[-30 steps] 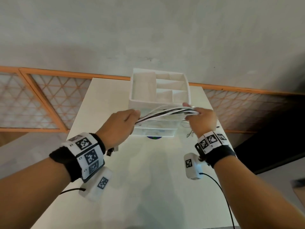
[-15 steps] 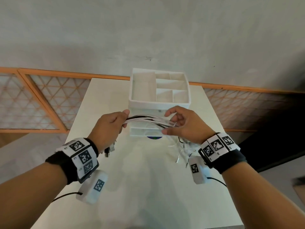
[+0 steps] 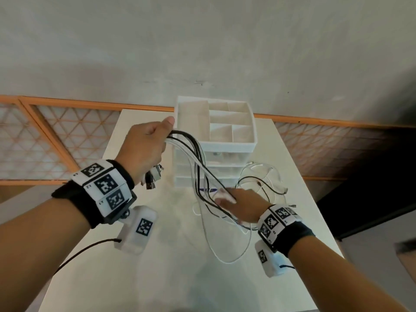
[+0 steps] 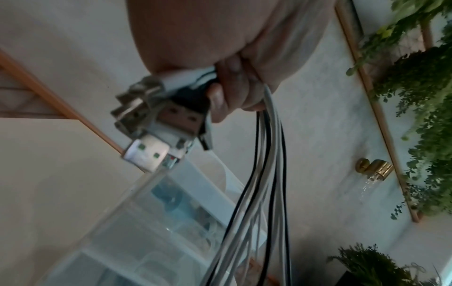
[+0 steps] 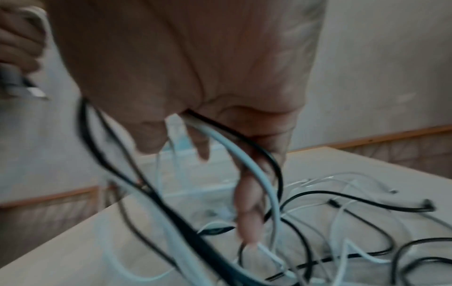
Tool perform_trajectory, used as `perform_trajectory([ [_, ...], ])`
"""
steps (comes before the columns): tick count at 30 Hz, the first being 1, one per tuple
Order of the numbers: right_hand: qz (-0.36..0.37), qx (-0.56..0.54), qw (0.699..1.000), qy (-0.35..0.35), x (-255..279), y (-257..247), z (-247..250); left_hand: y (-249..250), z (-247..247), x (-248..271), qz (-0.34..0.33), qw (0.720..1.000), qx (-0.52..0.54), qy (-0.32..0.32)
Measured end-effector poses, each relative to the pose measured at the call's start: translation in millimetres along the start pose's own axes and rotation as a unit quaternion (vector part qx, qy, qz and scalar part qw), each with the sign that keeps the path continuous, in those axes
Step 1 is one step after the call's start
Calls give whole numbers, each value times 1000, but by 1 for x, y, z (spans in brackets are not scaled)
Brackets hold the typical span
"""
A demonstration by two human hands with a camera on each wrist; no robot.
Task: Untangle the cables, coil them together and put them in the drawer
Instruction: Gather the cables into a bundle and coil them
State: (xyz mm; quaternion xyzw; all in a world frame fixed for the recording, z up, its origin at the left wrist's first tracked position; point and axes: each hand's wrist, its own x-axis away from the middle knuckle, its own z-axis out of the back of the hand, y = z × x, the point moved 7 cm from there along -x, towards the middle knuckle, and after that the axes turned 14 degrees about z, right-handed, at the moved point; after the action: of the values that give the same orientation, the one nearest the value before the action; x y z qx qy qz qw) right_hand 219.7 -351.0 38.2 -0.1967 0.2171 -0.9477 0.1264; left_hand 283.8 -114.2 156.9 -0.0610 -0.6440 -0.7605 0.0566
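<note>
A bundle of black and white cables slants down in front of the white drawer unit. My left hand grips the bundle's upper end beside the unit's top left corner. The USB plugs stick out below the fist. My right hand is low over the table, and the cables run between its fingers. The bundle's free ends lie in loose loops on the table to the right. A white loop reaches toward me.
The drawer unit has open compartments on top and see-through drawers below, which look closed. Behind the table runs an orange-framed lattice panel under a grey wall. The table's right edge is near the loose cable ends.
My left hand has lifted the plug end up and to the left. My right hand has slid down the bundle to just above the table, and the cables now hang steeply.
</note>
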Motion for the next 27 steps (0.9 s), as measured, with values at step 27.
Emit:
perform_trajectory([
  [27,102,-95,968,207,-11,-31,63,-15,-27,24,21,991,-104,-77],
])
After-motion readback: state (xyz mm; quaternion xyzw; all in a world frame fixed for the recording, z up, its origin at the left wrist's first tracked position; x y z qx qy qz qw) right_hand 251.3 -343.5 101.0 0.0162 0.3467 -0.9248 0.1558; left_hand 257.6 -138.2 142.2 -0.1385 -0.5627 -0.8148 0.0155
